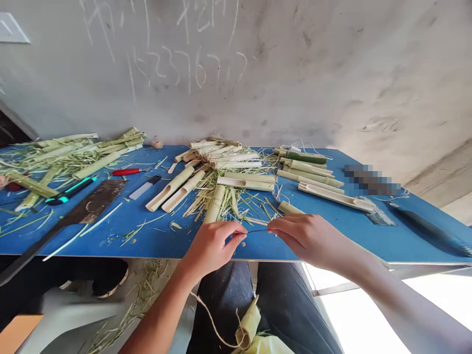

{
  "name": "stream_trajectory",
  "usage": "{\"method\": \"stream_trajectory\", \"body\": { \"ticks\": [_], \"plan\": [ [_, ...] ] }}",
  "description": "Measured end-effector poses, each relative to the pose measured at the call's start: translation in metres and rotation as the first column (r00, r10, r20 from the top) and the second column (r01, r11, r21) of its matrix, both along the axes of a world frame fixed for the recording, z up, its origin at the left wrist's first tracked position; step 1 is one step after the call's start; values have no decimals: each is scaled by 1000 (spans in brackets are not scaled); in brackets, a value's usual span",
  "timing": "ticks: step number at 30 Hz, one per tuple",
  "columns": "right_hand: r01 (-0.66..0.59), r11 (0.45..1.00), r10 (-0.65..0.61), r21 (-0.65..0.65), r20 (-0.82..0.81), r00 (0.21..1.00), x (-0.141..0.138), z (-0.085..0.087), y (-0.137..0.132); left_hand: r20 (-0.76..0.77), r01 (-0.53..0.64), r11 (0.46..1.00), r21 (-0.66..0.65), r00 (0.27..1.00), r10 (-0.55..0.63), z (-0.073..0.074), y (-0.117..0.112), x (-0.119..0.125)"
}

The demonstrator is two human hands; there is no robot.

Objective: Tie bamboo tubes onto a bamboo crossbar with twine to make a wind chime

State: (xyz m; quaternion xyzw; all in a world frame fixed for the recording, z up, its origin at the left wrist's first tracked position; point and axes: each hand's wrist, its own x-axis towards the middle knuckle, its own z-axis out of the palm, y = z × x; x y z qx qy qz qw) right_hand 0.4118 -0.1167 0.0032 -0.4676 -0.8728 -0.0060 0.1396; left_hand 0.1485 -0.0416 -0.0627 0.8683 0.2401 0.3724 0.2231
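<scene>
Head: bamboo (170, 188), blue table (147, 241), chalked wall (191, 69)

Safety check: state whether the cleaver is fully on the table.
No: its blade lies on the table, but its dark handle juts past the front edge.

Worktop (155, 241) set against a wall (236, 73). Centre: split bamboo tubes (170, 188) lying among shavings (197, 204). Left of these: cleaver (94, 206), box cutter (70, 190) and red-handled knife (127, 172). Right of these: a row of tubes (309, 179), then a long knife (427, 228) near the edge. Front edge: left hand (214, 246) and right hand (306, 238), with a strand (256, 231) between them.
</scene>
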Motion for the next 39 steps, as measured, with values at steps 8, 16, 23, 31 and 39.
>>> {"method": "stream_trajectory", "body": {
  "ticks": [8,16,23,31,39],
  "plan": [
    [65,998,-65,6,3,998,29,1,-14,-64,-47,999,-10,997,46,1,-8,10],
    [33,994,-37,100,32,999,40,14,-17,-5,-169,979,117,985,171,18,-16,7],
    [-57,991,44,118,109,993,21,38,-14,158,-130,991,-12,979,131,49,-25,22],
    [-20,991,0,134,145,989,21,47,-10,226,-115,993,-31,967,119,62,-18,11],
    [-24,994,12,111,102,995,27,31,-12,-15,48,998,36,999,-47,38,-43,67]
  ]
}}
